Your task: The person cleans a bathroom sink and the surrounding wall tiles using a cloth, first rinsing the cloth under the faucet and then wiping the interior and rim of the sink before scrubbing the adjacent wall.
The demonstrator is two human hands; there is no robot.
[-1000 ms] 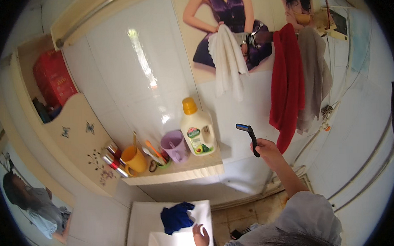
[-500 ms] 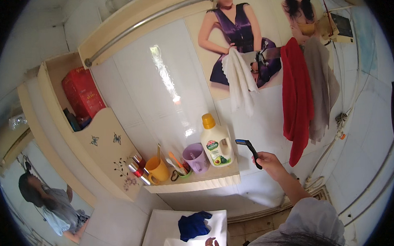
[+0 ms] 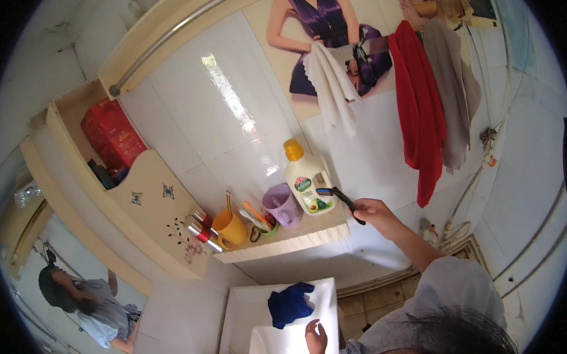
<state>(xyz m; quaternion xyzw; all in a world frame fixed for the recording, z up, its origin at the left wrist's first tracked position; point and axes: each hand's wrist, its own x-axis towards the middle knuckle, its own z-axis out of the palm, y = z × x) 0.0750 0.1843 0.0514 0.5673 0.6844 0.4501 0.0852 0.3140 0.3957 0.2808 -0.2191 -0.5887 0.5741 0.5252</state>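
Note:
My right hand [image 3: 375, 215] is closed around the black handle of a razor [image 3: 344, 201]. Its blue-striped head points left, in front of the lower part of a cream detergent bottle [image 3: 306, 183] with a yellow cap. Below, my left hand [image 3: 317, 344] is over the white sink [image 3: 238, 305], its fingers loosely bent and apart, with nothing visible in them. Just beyond those fingers a dark blue cloth [image 3: 290, 305] lies crumpled on the sink's back ledge.
Along the wall shelf [image 3: 286, 241] stand a purple mug [image 3: 282, 206], a yellow mug [image 3: 229, 229] and a small green holder with brushes. A red towel [image 3: 420, 120], a white one [image 3: 331, 89] and a grey one [image 3: 452, 94] hang above. At left is a mirror [image 3: 66, 262].
The razor has moved left with my right hand, toward the bottle. My left hand has come further into view over the sink. The whole view has shifted downward.

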